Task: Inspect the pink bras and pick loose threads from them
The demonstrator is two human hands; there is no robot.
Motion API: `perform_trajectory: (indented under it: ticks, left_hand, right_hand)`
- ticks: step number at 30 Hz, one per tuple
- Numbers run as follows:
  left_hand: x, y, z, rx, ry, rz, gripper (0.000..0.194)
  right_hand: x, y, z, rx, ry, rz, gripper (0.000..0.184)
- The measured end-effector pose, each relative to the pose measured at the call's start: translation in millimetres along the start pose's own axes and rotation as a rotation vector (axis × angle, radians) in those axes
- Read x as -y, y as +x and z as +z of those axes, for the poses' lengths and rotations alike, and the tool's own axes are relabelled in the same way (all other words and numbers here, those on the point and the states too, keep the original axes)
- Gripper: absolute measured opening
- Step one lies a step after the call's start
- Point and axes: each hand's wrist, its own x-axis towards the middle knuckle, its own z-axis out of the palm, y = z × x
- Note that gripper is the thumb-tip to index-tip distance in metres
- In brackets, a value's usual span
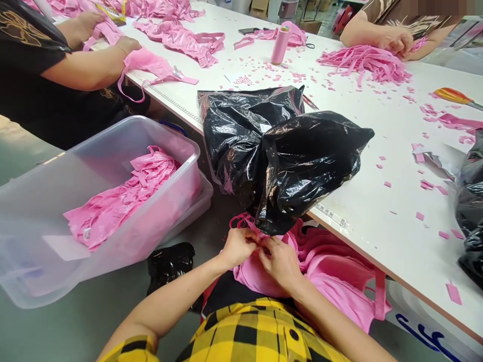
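The step in hand looks like close fingertip work on a pink piece (251, 274) that lies across the person's lap, just below the edge of the tabletop (362, 211). The left hand (238, 246) and the right hand (281, 259) meet over it, fingers drawn narrow and pinching the fabric between them; exactly what sits in the fingertips is too small and too covered to tell. More pink garments (339, 256) are bunched just beside the right hand, under the tabletop's edge. Black plastic (313, 156) sags over that edge, right above the fingers.

The next move seems to call for one hand holding the fabric steady while the other finishes at the pinched spot, with the loose straps (243, 219) kept out of the way and the neighbouring garments not dragged along.
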Motion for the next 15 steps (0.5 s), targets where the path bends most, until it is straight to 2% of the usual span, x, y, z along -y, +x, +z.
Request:
perform_trajectory:
  ticks: [2, 5, 10, 15]
  left_hand:
    - [-1.3, 1.9, 0.0, 0.055, -0.034, -0.038, 0.017]
    - [-0.5, 6.3, -2.4, 0.108, -0.086, -0.013, 0.008]
    - [1.3, 9.0, -2.2, 0.079, -0.206, -0.036, 0.008]
    - [-0.1, 10.5, 0.7, 0.09, -0.178, 0.001, 0.011]
  right_hand:
    - [-3.3, 0.9, -5.6, 0.035, -0.012, -0.032, 0.017]
    - [-10.4, 5.4, -17.3, 0.08, -0.041, -0.066, 0.017]
    - [-18.0, 13.3, -31.6, 0.111, -0.11, -0.132, 0.02]
    - [-20.6, 20.9, -27.8, 0.118, -0.105, -0.274, 0.022]
